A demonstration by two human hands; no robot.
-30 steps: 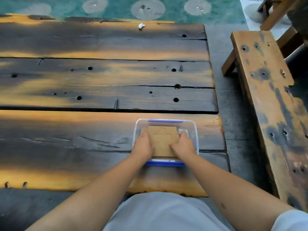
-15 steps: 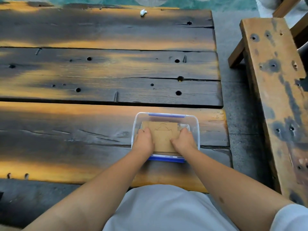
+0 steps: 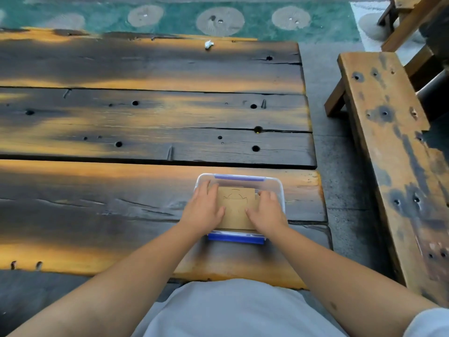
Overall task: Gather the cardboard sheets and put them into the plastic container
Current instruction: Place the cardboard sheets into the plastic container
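A clear plastic container (image 3: 279, 188) with blue clips stands on the near plank at the table's right end. Brown cardboard sheets (image 3: 235, 205) with cut outlines lie flat inside it. My left hand (image 3: 204, 209) rests flat on the sheets' left side, its fingers stretched toward the container's far left corner. On the sheets' right side lies my right hand (image 3: 266, 211), fingers spread and pressing down. Both hands cover the sheets' side edges, and the stack's depth is hidden.
The dark and orange wooden plank table (image 3: 121, 122) stretches far and left. A small white scrap (image 3: 208, 44) lies near its far edge. A wooden bench (image 3: 393, 152) stands to the right across a strip of grey floor. A green patterned mat (image 3: 184, 18) lies beyond the table.
My hands went from curled at the sheets' near corners to flat with fingers stretched forward over the cardboard. The sheets lie lower in the container. The camera tilted slightly.
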